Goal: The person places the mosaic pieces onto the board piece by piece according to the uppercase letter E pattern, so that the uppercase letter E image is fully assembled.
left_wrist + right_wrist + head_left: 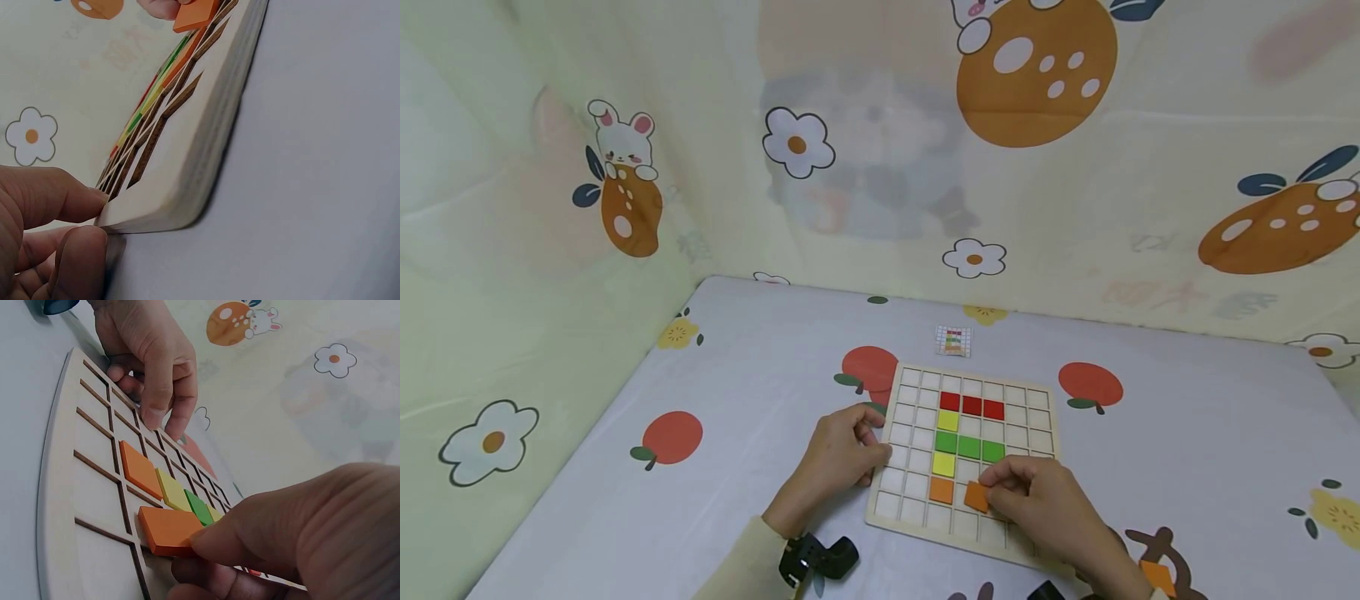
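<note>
My right hand pinches an orange square tile between thumb and fingers. In the right wrist view this tile is tilted, with one edge down at a cell of the wooden grid board. My left hand grips the board's left edge, its thumb on the rim in the left wrist view. On the board lie three red tiles in a row, a yellow tile, three green tiles, a second yellow tile and an orange tile.
Behind the board lies a small card printed with a coloured grid pattern. Another orange tile lies beside my right forearm. The tabletop cloth is printed with fruit, and a patterned curtain hangs at the back and left.
</note>
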Motion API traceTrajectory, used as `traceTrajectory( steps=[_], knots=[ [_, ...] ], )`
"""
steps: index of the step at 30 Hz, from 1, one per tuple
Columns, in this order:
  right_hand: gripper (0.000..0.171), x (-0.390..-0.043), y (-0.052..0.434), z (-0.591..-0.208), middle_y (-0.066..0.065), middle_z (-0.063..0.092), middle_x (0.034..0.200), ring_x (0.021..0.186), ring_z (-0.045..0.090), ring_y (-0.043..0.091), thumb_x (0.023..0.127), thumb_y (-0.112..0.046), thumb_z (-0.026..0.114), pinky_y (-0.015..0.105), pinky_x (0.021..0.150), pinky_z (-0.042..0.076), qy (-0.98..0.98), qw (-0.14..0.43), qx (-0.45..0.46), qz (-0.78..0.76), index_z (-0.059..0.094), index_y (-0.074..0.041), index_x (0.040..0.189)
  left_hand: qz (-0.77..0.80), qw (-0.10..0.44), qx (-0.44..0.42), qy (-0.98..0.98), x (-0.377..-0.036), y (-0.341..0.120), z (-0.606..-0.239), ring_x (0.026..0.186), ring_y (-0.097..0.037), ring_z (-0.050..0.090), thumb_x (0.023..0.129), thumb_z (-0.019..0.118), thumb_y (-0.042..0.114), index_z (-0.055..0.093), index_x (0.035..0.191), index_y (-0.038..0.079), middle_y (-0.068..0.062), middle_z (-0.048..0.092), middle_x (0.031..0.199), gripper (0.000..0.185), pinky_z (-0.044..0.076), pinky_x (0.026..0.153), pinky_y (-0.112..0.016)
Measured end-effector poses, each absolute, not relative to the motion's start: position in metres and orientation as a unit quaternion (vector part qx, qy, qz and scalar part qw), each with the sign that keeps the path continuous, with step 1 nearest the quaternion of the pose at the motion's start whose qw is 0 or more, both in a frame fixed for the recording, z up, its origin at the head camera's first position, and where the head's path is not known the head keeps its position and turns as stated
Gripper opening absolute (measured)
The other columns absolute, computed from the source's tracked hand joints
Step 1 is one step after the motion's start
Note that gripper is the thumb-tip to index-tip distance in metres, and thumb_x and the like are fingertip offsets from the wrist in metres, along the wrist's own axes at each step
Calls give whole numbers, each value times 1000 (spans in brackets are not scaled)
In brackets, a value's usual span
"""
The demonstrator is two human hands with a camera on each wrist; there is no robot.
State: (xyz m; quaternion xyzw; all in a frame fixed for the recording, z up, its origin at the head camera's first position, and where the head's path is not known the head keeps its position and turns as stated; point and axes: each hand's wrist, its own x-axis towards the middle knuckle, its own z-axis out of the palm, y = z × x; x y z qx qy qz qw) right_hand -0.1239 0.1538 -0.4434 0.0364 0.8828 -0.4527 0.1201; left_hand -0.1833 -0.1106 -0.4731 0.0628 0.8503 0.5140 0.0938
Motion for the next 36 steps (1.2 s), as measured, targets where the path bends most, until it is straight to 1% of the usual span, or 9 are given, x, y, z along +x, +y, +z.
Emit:
traceTrajectory(
  steps=[6, 9, 13, 15, 18, 22, 25, 32, 36],
  knots=[
    [12, -126, 149, -444, -2, 72, 83, 75, 57, 17, 84, -2, 75, 25, 64, 46, 881, 129, 36, -454, 77, -12, 92, 511, 91, 63, 852, -183, -110, -474, 46, -11, 55, 87, 75, 7, 65, 114, 4, -1, 63, 72, 29, 50, 48, -25],
    [12, -126, 149, -444, 0, 72, 83, 74, 58, 17, 83, -1, 75, 25, 63, 48, 879, 128, 27, -459, 77, -10, 91, 510, 89, 63, 853, -183, -110, -473, 46, -11, 55, 86, 75, 7, 65, 114, 4, -1, 62, 72, 30, 50, 48, -25],
    [12, -125, 147, -445, -1, 71, 81, 69, 56, 16, 84, -1, 74, 24, 59, 47, 882, 117, 12, -457, 77, -9, 92, 510, 89, 62, 853, -183, -110, -472, 46, -11, 55, 86, 75, 7, 65, 114, 4, -1, 62, 73, 30, 49, 48, -25],
    [14, -124, 146, -445, -2, 68, 78, 66, 54, 15, 83, 0, 73, 23, 57, 45, 886, 115, 9, -449, 77, -10, 91, 511, 91, 61, 853, -183, -110, -472, 47, -11, 55, 86, 75, 7, 65, 114, 4, -1, 62, 73, 30, 49, 48, -24],
    [16, -123, 144, -444, -3, 64, 75, 66, 53, 14, 81, -1, 77, 23, 56, 42, 893, 116, 7, -434, 77, -13, 92, 511, 93, 61, 852, -183, -110, -471, 47, -11, 55, 87, 75, 7, 65, 115, 4, -1, 62, 73, 30, 49, 48, -24],
    [24, -120, 142, -444, -4, 61, 76, 70, 52, 14, 75, -3, 85, 24, 58, 41, 905, 112, 5, -410, 77, -17, 92, 512, 94, 60, 852, -182, -109, -471, 47, -10, 55, 87, 75, 7, 65, 115, 4, -1, 62, 74, 30, 49, 48, -23],
    [26, -118, 140, -444, -5, 60, 76, 72, 52, 14, 73, -3, 86, 24, 60, 41, 913, 104, 4, -394, 78, -19, 91, 512, 94, 58, 852, -181, -109, -470, 46, -11, 55, 87, 76, 6, 65, 114, 4, -2, 62, 74, 30, 49, 48, -24],
    [22, -118, 138, -444, -7, 60, 76, 72, 52, 12, 76, -5, 85, 23, 61, 41, 922, 87, -2, -377, 79, -19, 91, 510, 94, 56, 853, -181, -109, -470, 47, -11, 55, 86, 76, 6, 65, 115, 3, -3, 61, 74, 30, 49, 48, -24],
    [21, -119, 138, -444, -7, 59, 75, 72, 52, 12, 76, -6, 85, 24, 61, 41, 926, 86, -2, -368, 79, -19, 91, 509, 93, 57, 854, -181, -109, -471, 47, -11, 55, 86, 75, 5, 65, 115, 3, -2, 62, 74, 31, 49, 48, -24]
  ],
)
